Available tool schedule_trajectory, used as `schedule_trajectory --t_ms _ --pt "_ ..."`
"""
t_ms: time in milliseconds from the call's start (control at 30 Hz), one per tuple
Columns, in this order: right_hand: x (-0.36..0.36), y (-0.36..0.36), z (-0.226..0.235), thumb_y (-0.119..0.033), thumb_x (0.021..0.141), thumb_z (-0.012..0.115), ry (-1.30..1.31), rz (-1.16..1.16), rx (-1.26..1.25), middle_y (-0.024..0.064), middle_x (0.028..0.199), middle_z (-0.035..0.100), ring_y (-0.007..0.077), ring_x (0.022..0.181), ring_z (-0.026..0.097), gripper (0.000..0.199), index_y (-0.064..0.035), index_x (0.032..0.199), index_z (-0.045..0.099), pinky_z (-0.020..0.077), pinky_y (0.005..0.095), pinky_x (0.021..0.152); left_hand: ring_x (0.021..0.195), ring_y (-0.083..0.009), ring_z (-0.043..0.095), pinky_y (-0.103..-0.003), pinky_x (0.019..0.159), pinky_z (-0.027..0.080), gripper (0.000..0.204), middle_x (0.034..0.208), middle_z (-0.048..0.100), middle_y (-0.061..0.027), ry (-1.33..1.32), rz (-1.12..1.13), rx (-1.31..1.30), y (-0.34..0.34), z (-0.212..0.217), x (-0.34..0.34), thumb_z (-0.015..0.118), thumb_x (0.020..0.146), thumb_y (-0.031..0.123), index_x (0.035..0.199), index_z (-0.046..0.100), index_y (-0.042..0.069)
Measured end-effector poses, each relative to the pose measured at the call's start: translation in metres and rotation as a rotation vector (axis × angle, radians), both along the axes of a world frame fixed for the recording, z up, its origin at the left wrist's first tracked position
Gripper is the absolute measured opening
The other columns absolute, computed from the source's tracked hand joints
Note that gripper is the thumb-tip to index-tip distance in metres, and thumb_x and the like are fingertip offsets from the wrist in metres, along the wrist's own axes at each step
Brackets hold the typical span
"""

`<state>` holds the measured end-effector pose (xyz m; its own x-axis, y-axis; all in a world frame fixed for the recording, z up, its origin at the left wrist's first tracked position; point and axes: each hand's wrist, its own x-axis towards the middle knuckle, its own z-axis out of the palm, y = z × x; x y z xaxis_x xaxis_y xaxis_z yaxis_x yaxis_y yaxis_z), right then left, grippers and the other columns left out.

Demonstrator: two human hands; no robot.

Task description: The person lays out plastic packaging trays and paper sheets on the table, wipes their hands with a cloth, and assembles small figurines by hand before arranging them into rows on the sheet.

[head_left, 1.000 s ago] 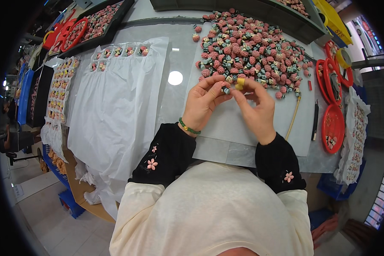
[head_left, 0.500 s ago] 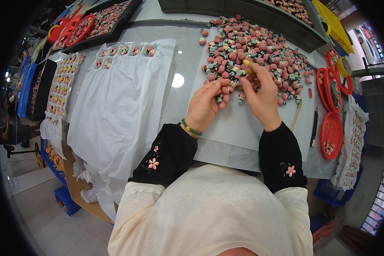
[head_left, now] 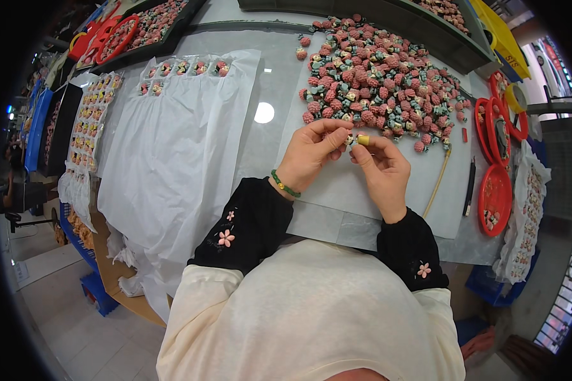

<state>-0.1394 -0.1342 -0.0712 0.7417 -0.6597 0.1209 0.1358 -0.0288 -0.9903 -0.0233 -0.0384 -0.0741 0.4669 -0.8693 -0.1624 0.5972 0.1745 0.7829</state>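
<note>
Just in front of a heap of small pink-and-grey figurines [head_left: 375, 82], my two hands meet at their fingertips. A small figurine [head_left: 350, 142] is pinched there, mostly covered by the fingers. My left hand [head_left: 311, 152], with a green bead bracelet [head_left: 285, 184] at its wrist, grips it from the left. From the other side, the thumb and index finger of my right hand [head_left: 385, 173] close on it. A yellow finger cover [head_left: 363, 139] sits on the right index fingertip. Whether my left palm hides more figurines I cannot tell.
White sheeting [head_left: 171, 146] lies to the left, with several figurines in pockets [head_left: 200, 68] at its far end. Red round trays [head_left: 494, 200] stand at the right, near a black pen-like tool [head_left: 469, 187] and a thin stick [head_left: 437, 184]. A grey crate [head_left: 362, 9] borders the heap.
My right hand has drawn back from the heap toward me, and its fingertips now meet the left hand's around a figurine. The figurine seen beneath my hands earlier no longer shows there.
</note>
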Motion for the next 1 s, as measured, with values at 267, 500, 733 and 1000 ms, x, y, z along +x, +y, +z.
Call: schedule_trajectory --t_ms 267,500,733,1000 --pt "-0.0018 0.0030 -0.0013 -0.003 0.081 0.059 -0.030 0.038 0.023 0.0101 0.086 0.061 0.0154 0.075 0.060 0.018 0.0066 0.096 0.056 0.0496 0.0250 0.069 0.071 -0.0074 0.049 -0.020 0.061 0.038 0.025 0.084 0.055 0.0004 -0.027 -0.012 -0.042 0.0000 -0.0068 0.0008 0.052 0.088 0.019 0.105 0.056 0.000" --pt "-0.0012 0.0048 -0.0024 -0.002 0.081 0.059 -0.045 0.038 0.052 0.0116 0.088 0.061 0.0171 0.077 0.061 0.018 0.0072 0.097 0.055 0.0502 0.0260 0.070 0.070 -0.0072 0.048 -0.020 0.061 0.038 0.025 0.082 0.055 0.0006 0.002 0.003 -0.031 0.0006 -0.0040 0.0016 0.053 0.087 0.018 0.104 0.056 0.000" --pt "-0.0030 0.0031 -0.0052 -0.001 0.081 0.059 -0.034 0.043 0.088 0.0120 0.091 0.060 0.0169 0.080 0.060 0.018 0.0066 0.097 0.055 0.0496 0.0256 0.073 0.073 -0.0074 0.050 -0.021 0.063 0.039 0.023 0.087 0.057 -0.0010 0.011 -0.012 -0.010 0.0018 -0.0039 0.0032 0.056 0.085 0.014 0.104 0.057 0.000" --pt "-0.0024 -0.0008 -0.0065 0.008 0.075 0.061 -0.135 -0.039 -0.006 0.0118 0.102 0.054 0.0160 0.093 0.055 0.034 0.0058 0.108 0.050 0.0474 0.0267 0.081 0.089 -0.0105 0.053 -0.024 0.074 0.044 0.032 0.107 0.055 -0.0073 0.026 -0.050 -0.105 0.0031 -0.0015 0.0039 0.056 0.081 0.002 0.112 0.051 0.000"
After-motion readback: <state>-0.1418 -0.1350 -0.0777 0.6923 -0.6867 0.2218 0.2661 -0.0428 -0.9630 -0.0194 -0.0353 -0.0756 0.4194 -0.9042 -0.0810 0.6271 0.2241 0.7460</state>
